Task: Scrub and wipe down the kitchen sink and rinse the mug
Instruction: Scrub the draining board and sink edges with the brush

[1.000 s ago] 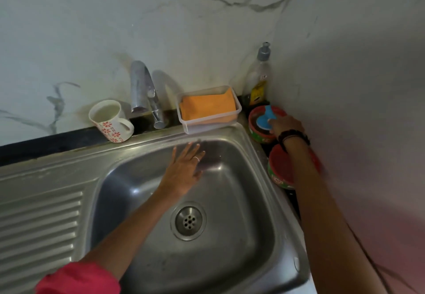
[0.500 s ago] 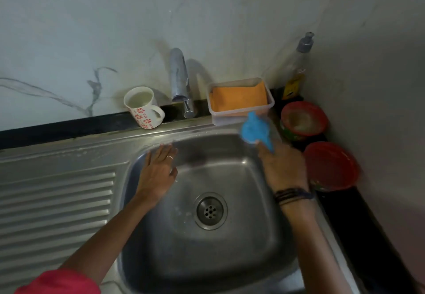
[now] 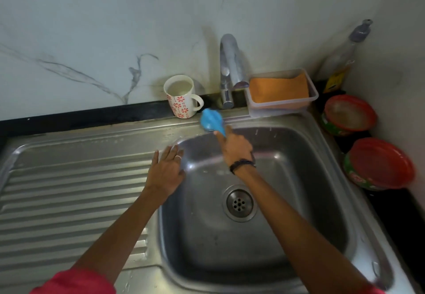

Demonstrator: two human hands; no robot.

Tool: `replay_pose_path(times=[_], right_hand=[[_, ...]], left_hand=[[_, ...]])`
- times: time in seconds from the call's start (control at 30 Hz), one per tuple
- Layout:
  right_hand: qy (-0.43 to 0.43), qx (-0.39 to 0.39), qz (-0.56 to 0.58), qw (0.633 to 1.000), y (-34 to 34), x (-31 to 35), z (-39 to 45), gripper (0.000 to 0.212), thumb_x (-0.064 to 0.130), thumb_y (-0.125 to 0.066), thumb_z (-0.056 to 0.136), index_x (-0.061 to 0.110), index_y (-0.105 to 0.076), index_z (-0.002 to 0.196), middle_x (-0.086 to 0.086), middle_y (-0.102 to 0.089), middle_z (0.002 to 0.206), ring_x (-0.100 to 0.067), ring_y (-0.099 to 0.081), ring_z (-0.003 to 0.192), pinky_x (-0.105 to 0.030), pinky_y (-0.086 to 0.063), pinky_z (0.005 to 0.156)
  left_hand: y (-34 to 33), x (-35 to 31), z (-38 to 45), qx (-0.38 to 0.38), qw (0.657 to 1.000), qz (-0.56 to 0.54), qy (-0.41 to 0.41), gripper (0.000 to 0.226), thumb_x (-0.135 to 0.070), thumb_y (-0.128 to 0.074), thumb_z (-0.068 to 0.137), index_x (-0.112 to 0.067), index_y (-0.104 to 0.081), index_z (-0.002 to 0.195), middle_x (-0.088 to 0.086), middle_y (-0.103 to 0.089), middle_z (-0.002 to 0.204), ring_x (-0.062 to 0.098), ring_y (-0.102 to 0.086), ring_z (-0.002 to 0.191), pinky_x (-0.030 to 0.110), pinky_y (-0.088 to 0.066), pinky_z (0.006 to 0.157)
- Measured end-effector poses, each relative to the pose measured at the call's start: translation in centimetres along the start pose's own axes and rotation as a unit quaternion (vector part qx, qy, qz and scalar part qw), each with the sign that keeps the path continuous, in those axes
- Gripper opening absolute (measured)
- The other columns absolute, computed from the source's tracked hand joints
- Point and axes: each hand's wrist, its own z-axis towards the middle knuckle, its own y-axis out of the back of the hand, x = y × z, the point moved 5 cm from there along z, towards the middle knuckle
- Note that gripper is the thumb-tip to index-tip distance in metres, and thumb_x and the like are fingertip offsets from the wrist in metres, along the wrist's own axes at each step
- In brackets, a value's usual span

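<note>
- Gripping a blue scrubber by its handle, the right hand reaches over the far left corner of the sink; the scrubber's head is at the rim, just right of the mug and below the tap. A dark band circles that wrist.
- Left hand lies flat, fingers straight and spread, on the basin's left rim where it meets the ribbed drainboard; it holds nothing. A ring shows on one finger, and a red sleeve at the bottom edge.
- Mug stands upright on the ledge behind the drainboard, left of the tap, handle to the right; it is white with red flower prints, no words.
- Writing: the only label is a yellow one on the pump bottle in the far right corner, too blurred to read. No brand shows anywhere.
- Clear tub right of the tap holds an orange cloth or sponge.
- Two red bowls with green patterned sides sit on the dark counter right of the sink: the far bowl has a pale inside, the near bowl is red within.
- Basin is stainless steel, with a round drain in the middle and a few drops on its back wall.
- Surface and room: a black counter strip runs behind the sink; white marble-look walls with grey veins meet in a corner at the right. Light is dim.
</note>
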Motion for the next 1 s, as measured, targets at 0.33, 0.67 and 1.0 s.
replay_pose_path(times=[0.33, 0.67, 1.0], right_hand=[[0.071, 0.029, -0.046, 0.996, -3.9, 3.6, -0.1, 0.051, 0.046, -0.028, 0.099, 0.016, -0.034, 0.139, -0.018, -0.064, 0.098, -0.035, -0.063, 0.09, -0.044, -0.052, 0.076], [-0.062, -0.044, 0.127, 0.989, -3.9, 2.0, -2.0, 0.047, 0.045, -0.034, 0.098, 0.005, -0.05, 0.116, -0.001, -0.05, 0.068, -0.012, -0.047, 0.055, -0.022, -0.035, 0.046], [-0.149, -0.085, 0.166, 0.971, -2.6, 0.1, -1.6, 0.046, 0.044, -0.033, 0.098, 0.004, -0.051, 0.11, -0.006, -0.057, 0.075, -0.02, -0.057, 0.066, -0.03, -0.045, 0.056]], left_hand=[[-0.9, 2.4, -0.6, -0.016, 1.0, -0.009, -0.006, 0.055, -0.028, -0.04, 0.096, -0.017, -0.022, 0.146, 0.001, -0.018, 0.155, 0.02, -0.01, 0.144, 0.043, 0.0, 0.116], [-1.4, 3.4, -2.8, -0.047, 0.997, -0.048, -0.035, 0.056, -0.024, -0.04, 0.097, -0.017, -0.019, 0.148, 0.0, -0.013, 0.156, 0.019, -0.009, 0.144, 0.037, 0.002, 0.117], [-1.9, 2.6, -2.4, -0.078, 0.992, -0.071, -0.071, 0.067, -0.028, -0.038, 0.098, -0.016, 0.004, 0.148, 0.003, 0.013, 0.156, 0.02, 0.014, 0.143, 0.036, 0.009, 0.115]])
